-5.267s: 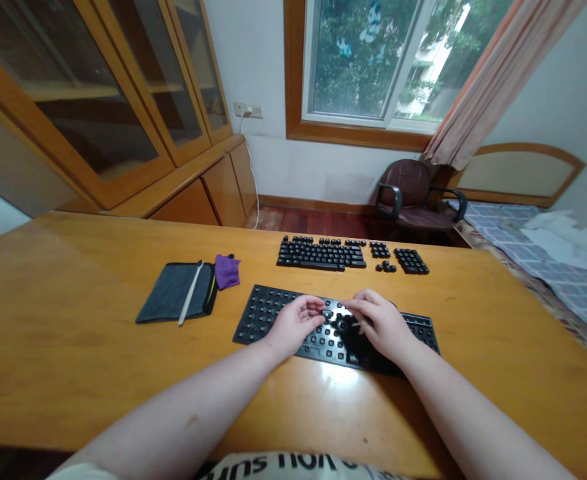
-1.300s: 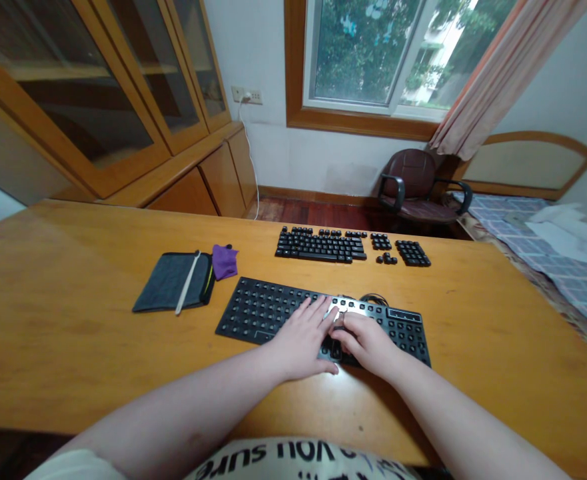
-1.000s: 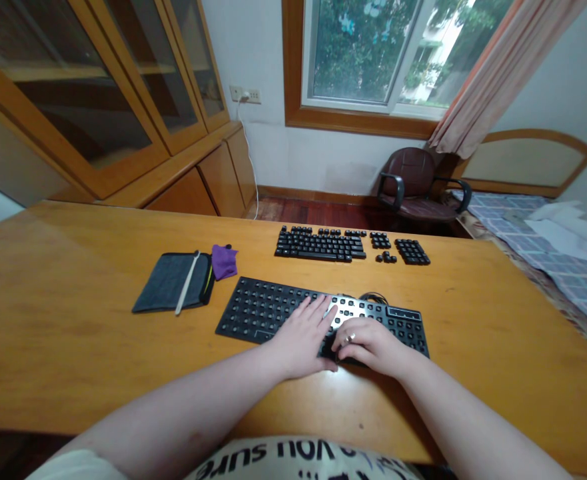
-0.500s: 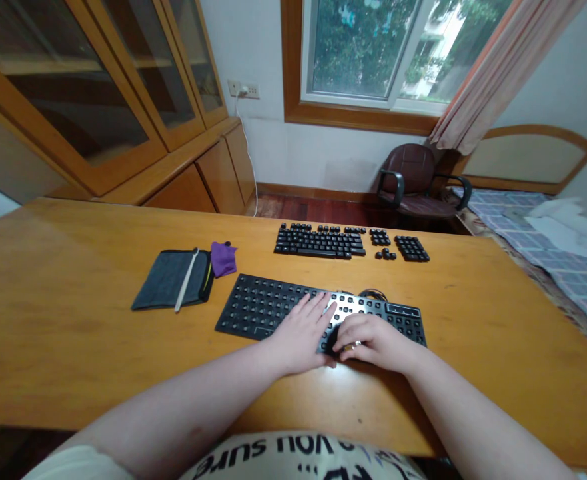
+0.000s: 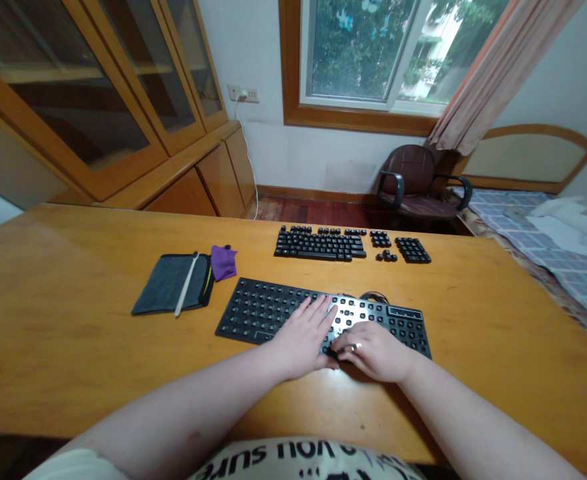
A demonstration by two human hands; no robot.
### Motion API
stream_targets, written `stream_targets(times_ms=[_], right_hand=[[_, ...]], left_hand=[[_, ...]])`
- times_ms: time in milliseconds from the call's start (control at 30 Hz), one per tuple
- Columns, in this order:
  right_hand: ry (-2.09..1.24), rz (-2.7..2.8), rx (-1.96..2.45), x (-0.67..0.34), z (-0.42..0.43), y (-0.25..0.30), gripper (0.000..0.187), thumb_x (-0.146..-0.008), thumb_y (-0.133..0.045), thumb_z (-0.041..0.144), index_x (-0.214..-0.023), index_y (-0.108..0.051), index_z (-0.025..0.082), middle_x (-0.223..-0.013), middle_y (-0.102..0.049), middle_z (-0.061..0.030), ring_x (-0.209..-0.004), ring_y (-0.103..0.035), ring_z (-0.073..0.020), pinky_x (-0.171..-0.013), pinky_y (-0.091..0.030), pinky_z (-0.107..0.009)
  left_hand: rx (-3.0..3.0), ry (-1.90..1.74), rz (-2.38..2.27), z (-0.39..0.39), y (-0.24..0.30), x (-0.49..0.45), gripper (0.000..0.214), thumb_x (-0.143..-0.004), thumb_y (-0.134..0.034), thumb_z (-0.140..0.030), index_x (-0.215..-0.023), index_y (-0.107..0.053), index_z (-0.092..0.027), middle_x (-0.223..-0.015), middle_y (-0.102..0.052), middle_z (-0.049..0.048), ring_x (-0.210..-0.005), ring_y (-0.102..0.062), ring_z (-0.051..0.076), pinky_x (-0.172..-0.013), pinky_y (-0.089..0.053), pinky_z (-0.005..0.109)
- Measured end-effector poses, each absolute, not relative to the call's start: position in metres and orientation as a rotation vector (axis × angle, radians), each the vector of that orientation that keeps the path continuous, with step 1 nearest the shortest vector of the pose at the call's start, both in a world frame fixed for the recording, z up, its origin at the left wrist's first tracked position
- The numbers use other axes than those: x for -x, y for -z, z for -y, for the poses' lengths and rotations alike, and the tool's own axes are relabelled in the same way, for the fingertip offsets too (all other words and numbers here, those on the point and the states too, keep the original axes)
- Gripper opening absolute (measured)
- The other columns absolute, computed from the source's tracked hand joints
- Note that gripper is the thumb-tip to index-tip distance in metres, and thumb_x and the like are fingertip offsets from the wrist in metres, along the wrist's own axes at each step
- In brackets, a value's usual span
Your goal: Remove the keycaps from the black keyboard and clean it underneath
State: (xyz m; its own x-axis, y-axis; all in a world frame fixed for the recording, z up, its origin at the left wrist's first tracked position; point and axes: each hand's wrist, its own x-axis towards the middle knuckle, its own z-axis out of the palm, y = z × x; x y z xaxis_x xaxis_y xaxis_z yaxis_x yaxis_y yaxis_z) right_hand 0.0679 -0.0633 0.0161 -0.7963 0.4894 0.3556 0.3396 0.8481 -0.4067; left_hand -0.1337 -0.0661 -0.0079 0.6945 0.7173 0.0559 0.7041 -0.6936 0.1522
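Observation:
A black keyboard [image 5: 260, 305] stripped of its keycaps lies on the wooden table before me, slightly angled. My left hand [image 5: 298, 339] rests flat across its middle with the fingers stretched out. Close beside it, my right hand [image 5: 373, 351] has its fingers bent and drawn together at the keyboard's near edge, a ring on one finger. Whatever those fingertips may pinch is hidden. Behind the keyboard, the removed black keycaps [image 5: 320, 245] are laid out in keyboard order, with the number-pad keycaps [image 5: 413, 250] grouped at their right.
Left of the keyboard lies a dark grey zip pouch [image 5: 160, 287] with a thin white stick [image 5: 187, 283] across it. A purple cloth [image 5: 224, 263] touches the pouch's right side. A coiled black cable [image 5: 374, 296] sits behind the keyboard. Beyond the table stands a chair [image 5: 413, 180].
My right hand has shifted slightly down and its fingers have drawn closer to the keyboard's near edge. The keyboard's right end has turned slightly toward me. My left hand stays flat on it.

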Motion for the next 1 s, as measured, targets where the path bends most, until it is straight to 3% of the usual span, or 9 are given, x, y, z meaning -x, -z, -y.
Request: stream_targets(times_ms=[667, 800, 1000], right_hand=[[-0.677, 2.349, 0.564, -0.073, 0.067, -0.015, 0.020, -0.093, -0.040, 0.024, -0.094, -0.059, 0.019, -0.081, -0.071, -0.0074, -0.077, -0.067, -0.0154, -0.071, -0.053, -0.028], [-0.741, 2.076, 0.753, -0.081, 0.068, -0.021, 0.022, -0.092, -0.039, 0.020, -0.097, -0.061, 0.021, -0.089, -0.071, -0.0070, -0.085, -0.067, -0.0182, -0.076, -0.054, -0.032], [-0.678, 1.912, 1.057, -0.077, 0.062, -0.013, 0.029, -0.092, -0.040, 0.026, -0.088, -0.068, 0.022, -0.085, -0.072, -0.0057, -0.083, -0.068, -0.0200, -0.078, -0.054, -0.033]], left_hand=[[-2.819, -0.136, -1.183, 0.065, 0.015, 0.134, 0.098, -0.074, -0.041, -0.073, -0.143, -0.017, -0.007, -0.150, -0.016, 0.0190, -0.140, -0.008, 0.028, -0.112, -0.008, 0.043], [-2.795, -0.196, -1.181, 0.065, 0.015, 0.132, 0.101, -0.071, -0.046, -0.073, -0.143, -0.017, -0.008, -0.150, -0.017, 0.0188, -0.139, -0.010, 0.029, -0.112, -0.009, 0.044], [-2.723, -0.246, -1.163, 0.065, 0.010, 0.134, 0.100, -0.070, -0.050, -0.071, -0.143, -0.018, -0.011, -0.149, -0.019, 0.0182, -0.139, -0.011, 0.028, -0.112, -0.012, 0.046]])
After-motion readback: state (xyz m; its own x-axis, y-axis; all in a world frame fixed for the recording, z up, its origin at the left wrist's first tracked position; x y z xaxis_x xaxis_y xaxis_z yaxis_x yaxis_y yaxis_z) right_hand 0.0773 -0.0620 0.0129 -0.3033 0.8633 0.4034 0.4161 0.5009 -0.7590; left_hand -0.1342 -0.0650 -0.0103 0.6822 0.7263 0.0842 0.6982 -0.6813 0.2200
